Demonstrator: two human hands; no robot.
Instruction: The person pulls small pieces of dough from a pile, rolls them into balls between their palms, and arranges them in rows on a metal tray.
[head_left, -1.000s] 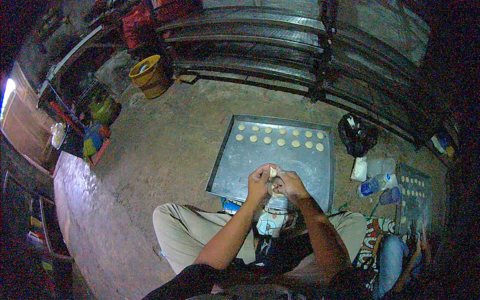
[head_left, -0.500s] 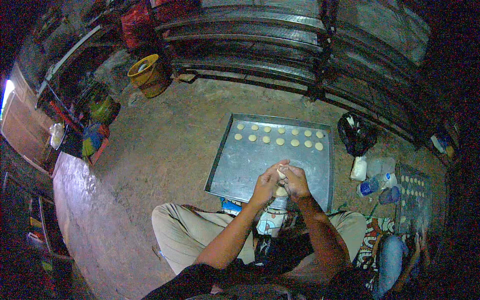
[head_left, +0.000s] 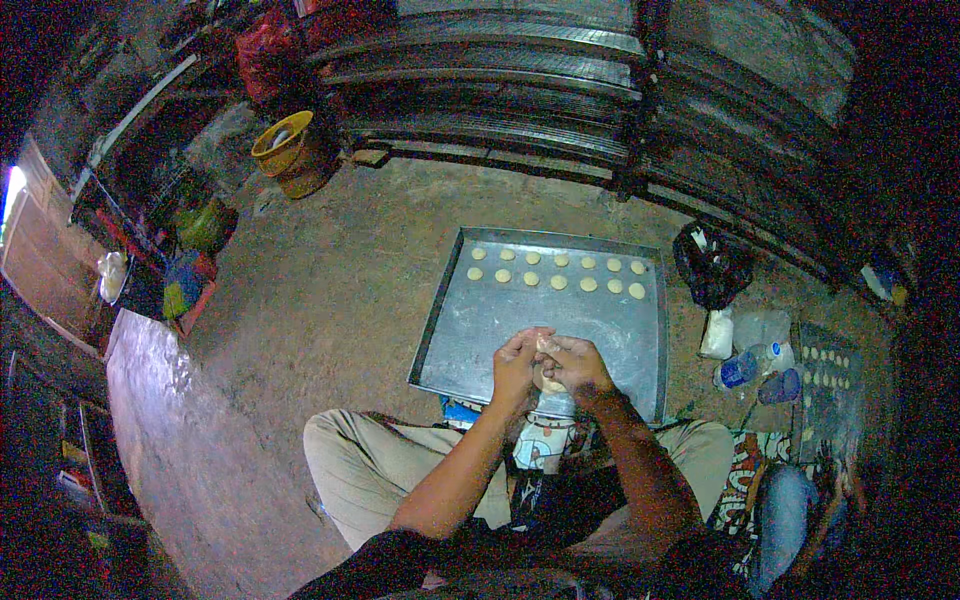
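A large metal baking tray (head_left: 480, 340) lies in front of my crossed legs. Two rows of small round pale dough discs (head_left: 558, 282) sit toward its far side. Over the tray's near part, my left hand (head_left: 514, 368) and my right hand (head_left: 580, 366) meet, fingers closed on a small piece of dough (head_left: 545, 343) between them. Below the fingers shows a paler dough lump (head_left: 549, 382), partly hidden by my hands; whether it is held or rests on something I cannot tell. White flour dusts the tray and my fingers.
To the right stand a black plastic bag (head_left: 712, 268), a white packet (head_left: 717, 334) and a blue-labelled bottle (head_left: 740, 368). Beyond, a person's hand (head_left: 848, 485) is beside another tray (head_left: 835, 405) of discs. A yellow bucket (head_left: 285, 150) and metal racks (head_left: 490, 75) stand at the back.
Both my hands have shifted slightly left, still together around the dough. My right fingers have turned inward over it. The discs on the tray stay as they were.
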